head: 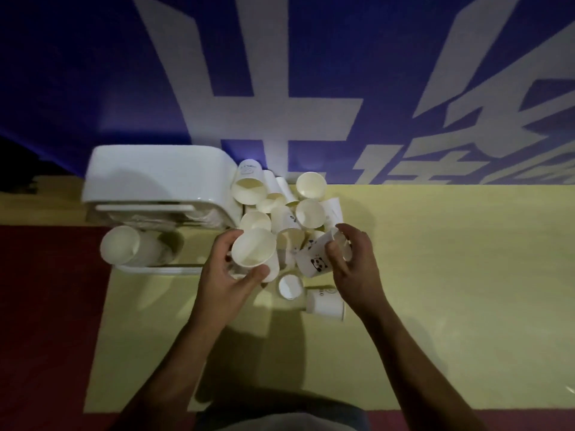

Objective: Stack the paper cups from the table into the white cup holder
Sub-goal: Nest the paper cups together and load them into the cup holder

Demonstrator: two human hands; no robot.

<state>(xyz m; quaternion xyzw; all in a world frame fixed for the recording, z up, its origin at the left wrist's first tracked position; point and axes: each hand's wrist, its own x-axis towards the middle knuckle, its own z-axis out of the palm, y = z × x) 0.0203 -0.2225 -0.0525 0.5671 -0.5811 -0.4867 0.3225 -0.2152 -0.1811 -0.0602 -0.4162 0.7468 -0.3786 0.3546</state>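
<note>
A pile of white paper cups (306, 209) lies jumbled on the yellow table, just right of the white cup holder (155, 181). My left hand (227, 275) grips one upright paper cup (253, 251) around its wall, mouth toward me. My right hand (351, 265) holds a tilted cup with a small panda print (311, 259). A stack of cups (119, 248) pokes out of the holder's lower opening at the left. One cup lies on its side (325, 304) near my right wrist, and another stands upside down (290, 286) between my hands.
The yellow table top (435, 275) stretches to the right. A dark red band (46, 306) runs along the left and near edges. Behind the table hangs a blue banner with large white characters (280, 88).
</note>
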